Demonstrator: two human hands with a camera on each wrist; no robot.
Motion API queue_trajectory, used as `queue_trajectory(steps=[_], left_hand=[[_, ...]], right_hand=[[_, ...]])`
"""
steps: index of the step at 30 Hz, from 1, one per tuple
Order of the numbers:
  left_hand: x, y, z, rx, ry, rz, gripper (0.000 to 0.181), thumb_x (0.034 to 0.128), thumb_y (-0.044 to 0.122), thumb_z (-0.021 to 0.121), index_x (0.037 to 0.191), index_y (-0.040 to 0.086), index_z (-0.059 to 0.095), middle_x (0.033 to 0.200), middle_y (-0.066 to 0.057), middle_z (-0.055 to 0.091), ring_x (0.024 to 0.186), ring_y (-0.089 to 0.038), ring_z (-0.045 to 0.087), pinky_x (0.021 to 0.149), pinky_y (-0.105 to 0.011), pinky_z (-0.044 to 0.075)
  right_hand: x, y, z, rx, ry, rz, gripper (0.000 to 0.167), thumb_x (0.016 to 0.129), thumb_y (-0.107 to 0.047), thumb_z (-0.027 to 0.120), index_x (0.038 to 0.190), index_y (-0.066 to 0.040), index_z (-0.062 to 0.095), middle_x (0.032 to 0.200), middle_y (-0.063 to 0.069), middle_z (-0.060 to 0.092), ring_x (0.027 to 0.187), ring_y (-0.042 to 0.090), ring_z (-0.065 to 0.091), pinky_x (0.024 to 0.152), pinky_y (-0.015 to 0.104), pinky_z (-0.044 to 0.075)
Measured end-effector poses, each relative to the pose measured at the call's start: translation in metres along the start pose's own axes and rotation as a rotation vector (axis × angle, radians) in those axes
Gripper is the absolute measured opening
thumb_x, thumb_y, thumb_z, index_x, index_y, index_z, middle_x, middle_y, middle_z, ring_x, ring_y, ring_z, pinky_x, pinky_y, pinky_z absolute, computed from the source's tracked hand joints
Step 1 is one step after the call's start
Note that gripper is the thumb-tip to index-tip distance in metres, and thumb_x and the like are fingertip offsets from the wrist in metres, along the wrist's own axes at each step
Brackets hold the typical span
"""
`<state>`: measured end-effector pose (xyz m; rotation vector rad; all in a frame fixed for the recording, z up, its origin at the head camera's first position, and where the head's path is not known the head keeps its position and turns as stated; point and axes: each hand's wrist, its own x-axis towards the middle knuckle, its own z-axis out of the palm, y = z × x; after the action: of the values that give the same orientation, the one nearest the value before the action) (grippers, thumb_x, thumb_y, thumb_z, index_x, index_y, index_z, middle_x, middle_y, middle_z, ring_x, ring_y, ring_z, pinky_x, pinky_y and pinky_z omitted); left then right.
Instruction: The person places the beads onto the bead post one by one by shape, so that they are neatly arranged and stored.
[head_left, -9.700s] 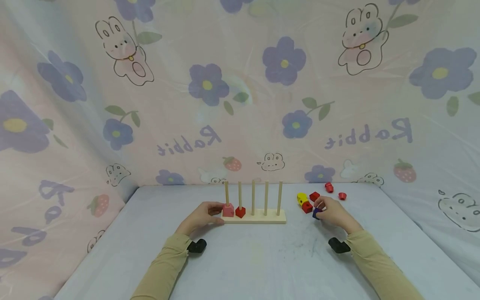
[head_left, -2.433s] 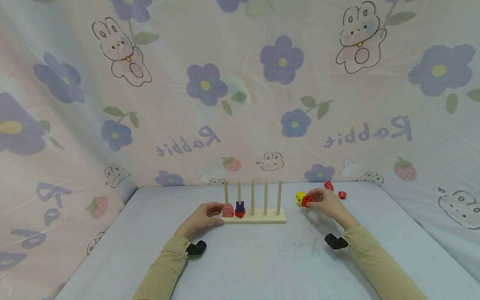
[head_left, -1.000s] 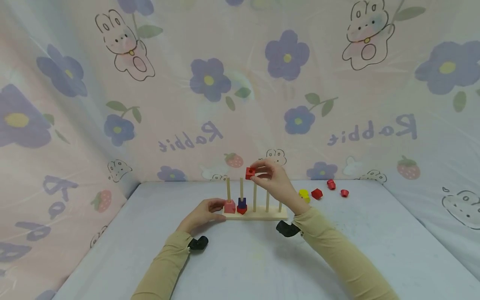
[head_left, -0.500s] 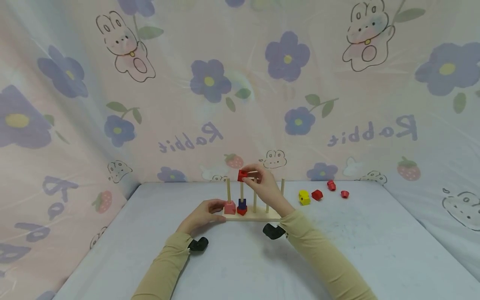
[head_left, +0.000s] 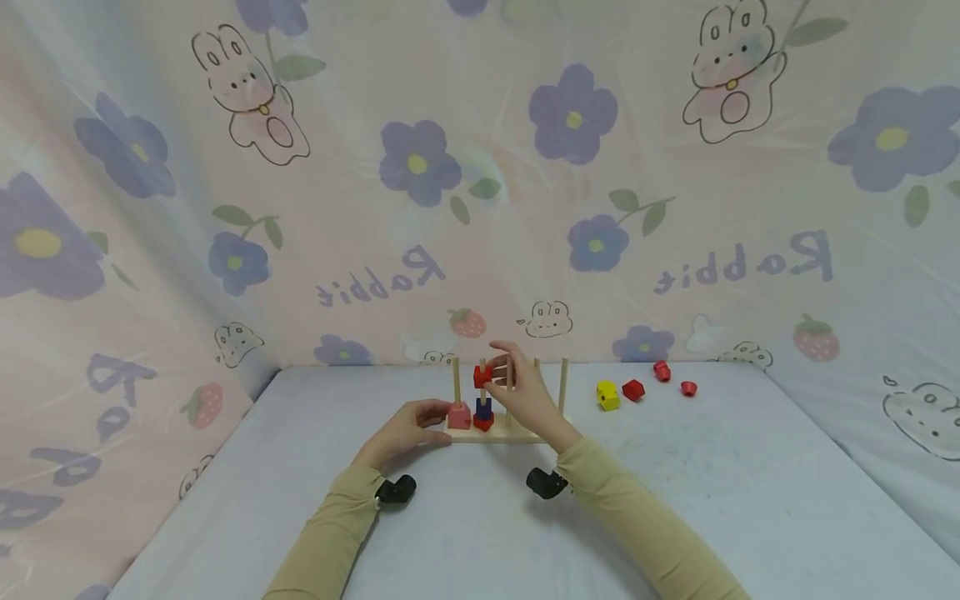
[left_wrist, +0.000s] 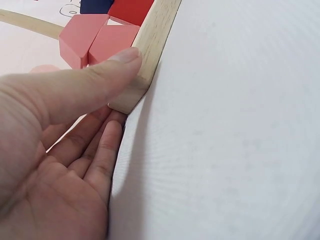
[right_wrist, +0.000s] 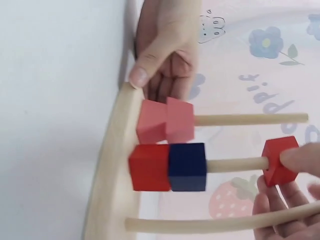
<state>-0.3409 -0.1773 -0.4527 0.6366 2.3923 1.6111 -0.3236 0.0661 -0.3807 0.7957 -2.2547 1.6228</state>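
Pinching an upper red block point(head_left: 481, 377) between thumb and fingers of the right hand point(head_left: 528, 400), holding it around the second peg point(right_wrist: 237, 165) from the left, near its top. Seeing well below it, around that same peg, a navy block point(right_wrist: 187, 167) resting directly on a lower red block point(right_wrist: 150, 168). Noting pink pieces point(right_wrist: 180, 120) stacked around the leftmost peg point(head_left: 456, 382). Gripping the left end of the wooden base point(head_left: 517, 435) with the left hand point(head_left: 401, 433), clamping thumb and fingers on it. Finding to the right, on the white surface point(head_left: 480, 517), a yellow piece point(head_left: 608, 396), a loose red block point(head_left: 633, 390) just beside it and small red pieces point(head_left: 688, 388) farther back. Wearing tan sleeves point(head_left: 322, 533). Facing a pale backdrop point(head_left: 495, 250) printed with flowers, rabbits and strawberries.
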Motion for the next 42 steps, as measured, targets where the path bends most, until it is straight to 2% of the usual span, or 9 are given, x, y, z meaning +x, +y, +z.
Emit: queue_trajectory(steps=[5,8,14,16,21,24,30,35,42], left_hand=[[0.0,0.0,-0.002,0.008,0.001,-0.005,0.058,0.0783,0.003,0.078,0.131,-0.002,0.053,0.132,-0.016,0.054,0.124,-0.031,0.049,0.105,-0.038,0.04],[-0.001,-0.001,-0.003,0.004,0.011,-0.02,0.059,0.0778,0.004,0.078,0.131,-0.001,0.053,0.132,-0.015,0.054,0.124,-0.03,0.049,0.105,-0.037,0.04],[-0.002,0.0,-0.002,-0.002,0.002,0.006,0.058,0.0787,0.001,0.077,0.131,-0.003,0.052,0.131,-0.017,0.054,0.124,-0.032,0.049,0.106,-0.041,0.039],[-0.004,0.005,-0.001,-0.011,-0.011,0.015,0.056,0.0792,-0.003,0.075,0.13,-0.006,0.051,0.131,-0.021,0.053,0.124,-0.036,0.048,0.106,-0.044,0.038],[-0.004,0.003,-0.001,-0.017,-0.03,0.038,0.056,0.0797,-0.005,0.073,0.13,-0.01,0.049,0.131,-0.025,0.051,0.124,-0.039,0.047,0.106,-0.044,0.038],[-0.002,-0.003,-0.002,-0.02,-0.029,0.042,0.057,0.0799,0.0,0.075,0.131,-0.008,0.05,0.132,-0.022,0.052,0.124,-0.036,0.048,0.104,-0.039,0.041],[-0.002,-0.004,0.001,0.001,-0.018,0.017,0.059,0.0787,0.003,0.077,0.131,-0.005,0.051,0.132,-0.019,0.053,0.125,-0.033,0.048,0.105,-0.037,0.04],[0.0,-0.004,0.0,0.006,-0.006,0.011,0.059,0.0783,0.002,0.077,0.131,-0.003,0.052,0.132,-0.018,0.054,0.125,-0.031,0.048,0.105,-0.037,0.04],[0.001,-0.002,0.0,0.007,-0.004,0.008,0.058,0.0783,0.002,0.077,0.131,-0.003,0.052,0.132,-0.017,0.053,0.126,-0.031,0.048,0.106,-0.038,0.039]], right_hand=[[-0.003,0.007,0.007,0.041,0.034,0.007,0.076,0.082,0.011,0.067,0.145,-0.003,0.028,0.106,0.019,0.061,0.097,0.033,0.063,0.088,0.045,0.053],[-0.007,0.01,0.011,0.038,0.041,0.062,0.068,0.081,0.011,0.068,0.14,-0.001,0.035,0.105,0.018,0.062,0.096,0.033,0.063,0.087,0.045,0.053],[-0.013,0.013,0.015,0.089,0.048,0.162,0.039,0.08,0.013,0.066,0.116,0.006,0.054,0.103,0.019,0.062,0.095,0.035,0.062,0.087,0.043,0.054],[-0.016,0.002,0.013,0.098,0.038,0.173,0.033,0.08,0.014,0.064,0.112,0.01,0.055,0.104,0.024,0.061,0.097,0.039,0.061,0.088,0.046,0.053],[-0.019,0.005,0.014,0.081,0.038,0.193,0.032,0.082,0.013,0.063,0.112,0.009,0.056,0.106,0.022,0.061,0.101,0.038,0.06,0.091,0.047,0.051],[-0.02,0.02,0.015,0.053,0.047,0.189,0.035,0.082,0.013,0.063,0.115,0.006,0.056,0.109,0.017,0.062,0.104,0.034,0.059,0.093,0.044,0.05],[-0.036,0.017,0.005,0.018,0.009,0.181,0.045,0.082,0.014,0.061,0.125,0.006,0.05,0.12,0.024,0.056,0.114,0.04,0.054,0.1,0.049,0.044],[-0.049,0.008,-0.008,-0.031,-0.026,0.216,0.055,0.085,0.006,0.064,0.136,0.003,0.043,0.126,0.024,0.054,0.117,0.041,0.053,0.101,0.051,0.042],[-0.062,0.011,-0.032,-0.064,-0.083,0.176,0.051,0.084,0.009,0.063,0.132,0.002,0.046,0.12,0.023,0.058,0.111,0.041,0.056,0.097,0.053,0.045]])
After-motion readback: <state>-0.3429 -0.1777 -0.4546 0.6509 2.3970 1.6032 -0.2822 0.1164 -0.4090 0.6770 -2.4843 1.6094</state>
